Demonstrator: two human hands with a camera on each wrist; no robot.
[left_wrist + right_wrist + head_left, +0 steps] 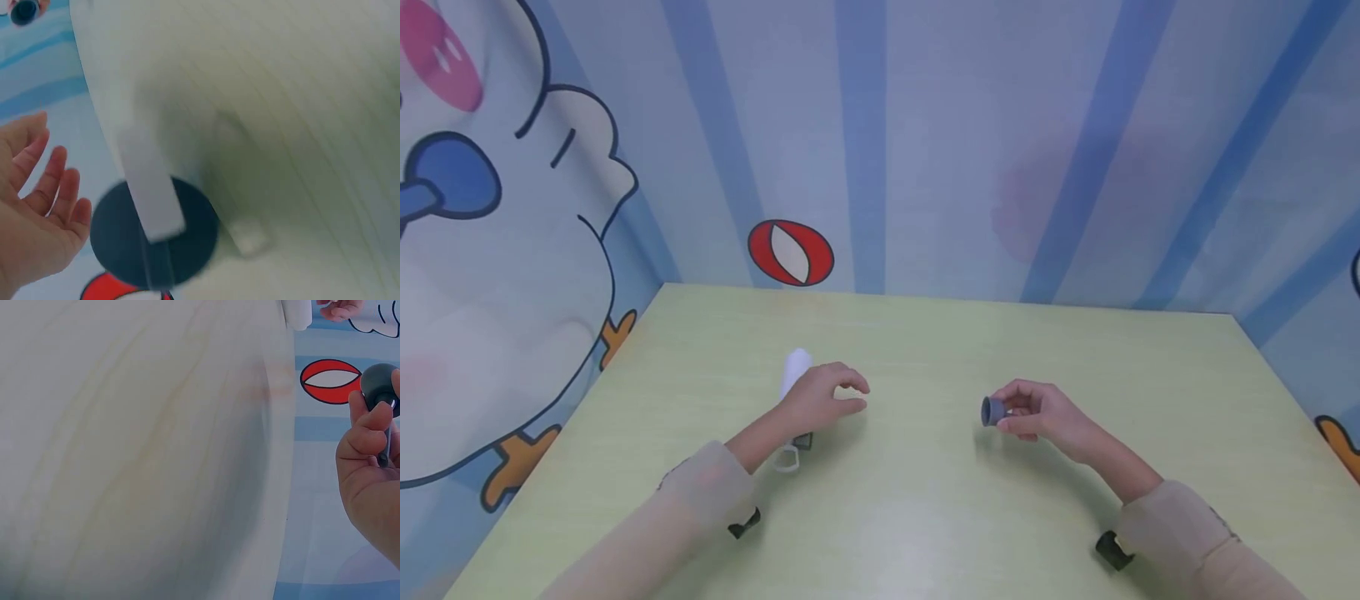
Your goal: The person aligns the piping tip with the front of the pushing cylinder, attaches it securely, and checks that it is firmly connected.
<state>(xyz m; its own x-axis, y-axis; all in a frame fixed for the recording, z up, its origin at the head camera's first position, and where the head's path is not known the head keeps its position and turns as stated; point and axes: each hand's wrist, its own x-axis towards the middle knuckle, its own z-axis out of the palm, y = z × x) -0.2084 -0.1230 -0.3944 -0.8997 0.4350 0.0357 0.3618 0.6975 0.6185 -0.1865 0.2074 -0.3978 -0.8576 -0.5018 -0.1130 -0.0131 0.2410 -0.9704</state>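
In the head view my right hand (1051, 417) pinches a small grey scoop (992, 411), its round cup facing left, above the table. The right wrist view shows the scoop's dark rounded cup (379, 382) and thin handle between the fingers. My left hand (823, 396) hovers with loosely bent fingers and holds nothing. Behind it, partly hidden by the hand and wrist, is a white cylindrical object (795, 369). A pale loop (786, 458) shows below the wrist. In the left wrist view a blurred white bar (150, 187) crosses a dark round shape (112, 231) beside the hand.
The pale yellow-green table (910, 500) meets a blue striped backdrop (940, 167) at its far edge. A cartoon figure (505, 317) is printed on the left side. Black wrist-worn parts (1114, 550) hang under the sleeves.
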